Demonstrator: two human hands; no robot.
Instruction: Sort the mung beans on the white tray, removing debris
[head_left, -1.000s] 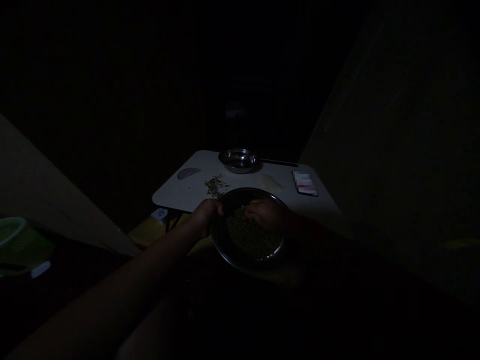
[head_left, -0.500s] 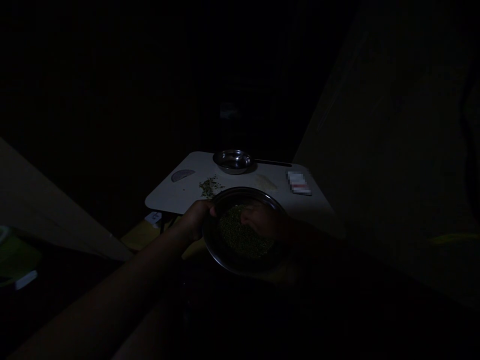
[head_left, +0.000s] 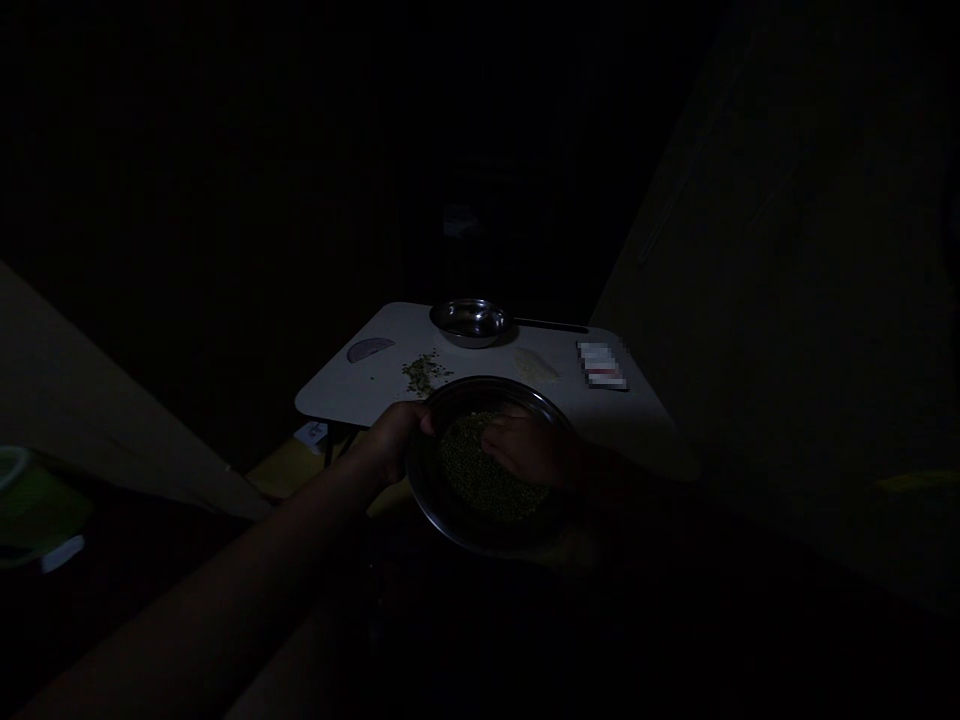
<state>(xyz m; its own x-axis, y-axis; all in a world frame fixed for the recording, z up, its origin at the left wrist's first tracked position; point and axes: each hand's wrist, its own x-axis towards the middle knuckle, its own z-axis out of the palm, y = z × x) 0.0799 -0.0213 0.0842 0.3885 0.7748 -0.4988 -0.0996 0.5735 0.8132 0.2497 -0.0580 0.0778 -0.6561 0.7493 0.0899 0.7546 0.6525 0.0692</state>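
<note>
The scene is very dark. My left hand (head_left: 401, 435) grips the left rim of a round steel plate (head_left: 450, 515) held near the small table's front edge. The plate carries a layer of small green grains (head_left: 472, 475). My right hand (head_left: 532, 448) rests inside the plate on the grains, fingers spread over them. Whether it pinches any grains is too dim to tell.
A small white folding table (head_left: 360, 385) stands ahead. On it are a steel bowl (head_left: 471, 322), a little heap of green grains (head_left: 424, 372), a pale heap (head_left: 536, 365), a dark half-round piece (head_left: 369, 348) and a flat card-like object (head_left: 601, 365). A green container (head_left: 30, 500) sits far left.
The plate and both hands shifted slightly left, then steadied. My right hand slid a little lower and rightward across the grains.
</note>
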